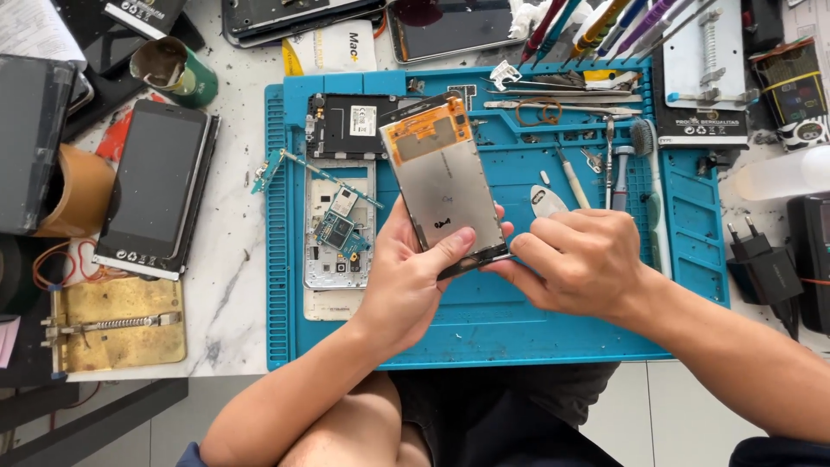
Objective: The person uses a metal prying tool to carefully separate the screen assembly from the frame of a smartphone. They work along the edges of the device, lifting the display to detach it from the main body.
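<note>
The left hand (pixel 413 277) had its grip closed on a detached phone display panel (pixel 443 186), thumb laid across the lower metal back and fingers wrapped behind the left edge. The panel was held tilted above the middle of the blue repair mat (pixel 484 320), its orange flex-backed end pointing to 11 o'clock. The right hand (pixel 581 259) met the panel's lower right corner at about 4 o'clock, its grip pinched shut there; whether it held a small tool or only the edge could not be told.

To work that corner well, I judged the left hand should keep the panel steady and flat against the palm, while the right pressed lightly along the edge rather than twisting, since thin glass would likely crack under a bend.

At 9 o'clock from the panel lay an opened phone chassis (pixel 339 227) with a small blue circuit board (pixel 337 232) resting inside its frame. The mat's upper trays at 1 o'clock held tweezers (pixel 562 105), a screwdriver (pixel 622 173) and a brush (pixel 650 186). On the marble tabletop (pixel 232 259) at 9 o'clock sat a dark intact phone (pixel 156 186), and at 10 o'clock a green cup (pixel 173 69) whose contents were unclear.
</note>
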